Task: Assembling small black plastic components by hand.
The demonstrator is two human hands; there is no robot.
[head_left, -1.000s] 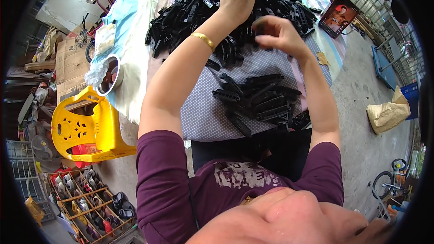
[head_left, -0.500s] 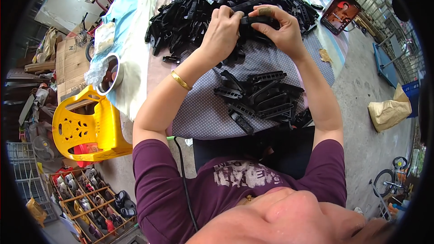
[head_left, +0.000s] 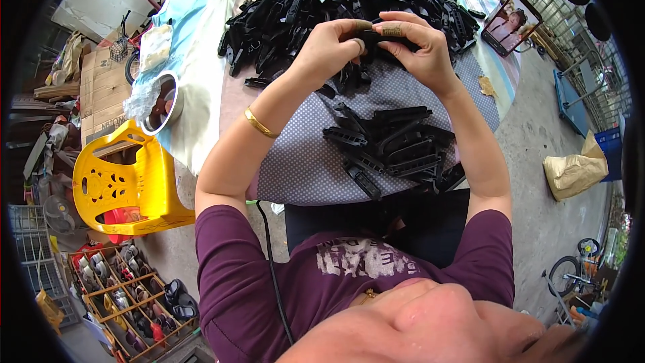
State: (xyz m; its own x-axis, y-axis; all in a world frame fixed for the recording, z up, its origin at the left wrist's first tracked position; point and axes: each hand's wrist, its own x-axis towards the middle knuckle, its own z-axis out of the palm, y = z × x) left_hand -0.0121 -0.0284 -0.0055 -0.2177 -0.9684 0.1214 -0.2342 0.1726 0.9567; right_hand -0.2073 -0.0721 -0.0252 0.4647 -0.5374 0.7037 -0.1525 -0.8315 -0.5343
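Head view, read as a clock face about the middle of the frame, shows both bare hands close together near the near edge of a big heap of black plastic parts (head_left: 295, 20) that spreads over the surface (head_left: 205, 94) at 12 o'clock. At 12, the left hand (head_left: 336, 47) has its thumb and index finger curved toward each other, their tips near the other hand; at 1 o'clock, the right hand (head_left: 420, 47) mirrors it, with the index finger reaching toward 9, the thumb below it, and a brown wrap (head_left: 392, 29) round the index finger. Each grip is partly curled, but dark parts behind merge with whatever lies between the fingertips, so I cannot tell whether either has hold of a piece. A gold bangle (head_left: 261, 124) circles the left wrist at 10. Toward 3 o'clock, a smaller loose cluster of long black pieces (head_left: 390, 144) lies on the grey dotted cloth (head_left: 289, 168), well apart from the fingers and nearer the body. A propped phone (head_left: 512, 23), its screen lit with a person, stands at 2, right of the heap. Beyond the cloth, a round bowl (head_left: 176, 107) sits at 10, a yellow plastic chair (head_left: 158, 188) stands at 9, and a crumpled paper bag (head_left: 571, 176) rests on the floor (head_left: 521, 181) at 3.
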